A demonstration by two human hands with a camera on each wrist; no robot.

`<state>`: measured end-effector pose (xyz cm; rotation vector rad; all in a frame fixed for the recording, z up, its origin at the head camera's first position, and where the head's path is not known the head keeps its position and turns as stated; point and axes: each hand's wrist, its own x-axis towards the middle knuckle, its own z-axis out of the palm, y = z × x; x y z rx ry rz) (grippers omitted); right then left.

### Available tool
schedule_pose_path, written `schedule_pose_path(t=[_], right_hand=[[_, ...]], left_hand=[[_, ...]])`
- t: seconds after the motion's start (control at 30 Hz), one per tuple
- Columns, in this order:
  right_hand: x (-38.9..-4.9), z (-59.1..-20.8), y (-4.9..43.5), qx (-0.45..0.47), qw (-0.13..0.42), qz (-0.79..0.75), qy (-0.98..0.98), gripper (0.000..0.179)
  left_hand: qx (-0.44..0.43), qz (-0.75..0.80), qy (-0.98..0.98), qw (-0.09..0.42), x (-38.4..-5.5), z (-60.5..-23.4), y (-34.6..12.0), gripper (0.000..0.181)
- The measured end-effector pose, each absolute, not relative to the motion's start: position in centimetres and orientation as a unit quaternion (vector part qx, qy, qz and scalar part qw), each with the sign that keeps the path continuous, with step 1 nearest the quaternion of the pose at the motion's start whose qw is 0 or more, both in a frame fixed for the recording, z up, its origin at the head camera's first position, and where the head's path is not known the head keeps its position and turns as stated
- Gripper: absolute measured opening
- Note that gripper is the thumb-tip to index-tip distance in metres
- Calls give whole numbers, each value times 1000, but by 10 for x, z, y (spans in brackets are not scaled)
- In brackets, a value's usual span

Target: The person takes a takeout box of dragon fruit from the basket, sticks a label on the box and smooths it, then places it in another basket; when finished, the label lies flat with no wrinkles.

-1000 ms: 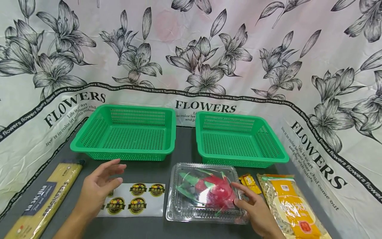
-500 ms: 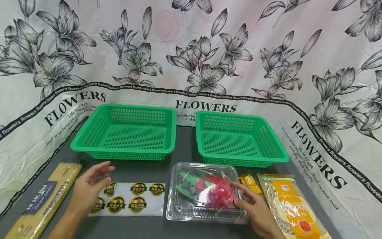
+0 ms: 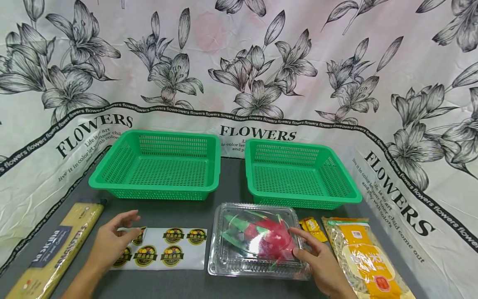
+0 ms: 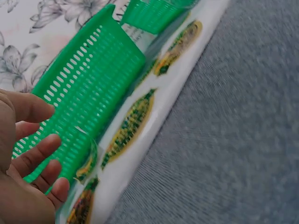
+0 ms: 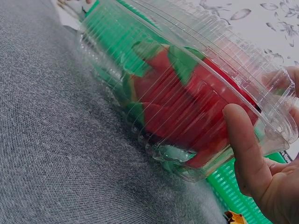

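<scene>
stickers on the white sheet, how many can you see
6: far left sticker, far middle sticker, far right sticker, near left sticker, near middle sticker, near right sticker. The left hand may hide more.

You are at a grey counter [image 3: 232, 182] closed in by a flower-printed cloth [image 3: 257, 62]; the green baskets [image 3: 157, 186], fruit-label stickers [image 3: 172, 255], spaghetti packet [image 3: 59, 249] and clear box [image 3: 257, 243] of fruit give it the look of a grocery packing corner; whether home or shop, you cannot tell.
</scene>
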<state>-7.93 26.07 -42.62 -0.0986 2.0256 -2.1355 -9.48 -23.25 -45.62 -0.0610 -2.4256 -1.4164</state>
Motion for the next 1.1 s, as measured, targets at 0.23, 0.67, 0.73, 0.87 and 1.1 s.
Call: schedule_pose_path(t=[0.23, 0.67, 0.73, 0.87, 1.1], right_hand=[[-80, -426, 260, -26, 97, -717, 690, 54], [-78, -426, 260, -17, 96, -721, 686, 54], [-78, -426, 260, -18, 98, -723, 683, 54], [-78, -426, 261, -23, 103, -728, 678, 54], [-78, -426, 263, -29, 125, -735, 666, 52]], left_hand=[[2, -460, -878, 129, -94, -462, -233, 44], [4, -430, -895, 116, -95, -469, -234, 36], [-3, -427, -895, 127, -95, -471, -234, 32], [-4, -403, -905, 138, -95, -473, -234, 32], [9, -389, -916, 96, -95, -472, -231, 47]])
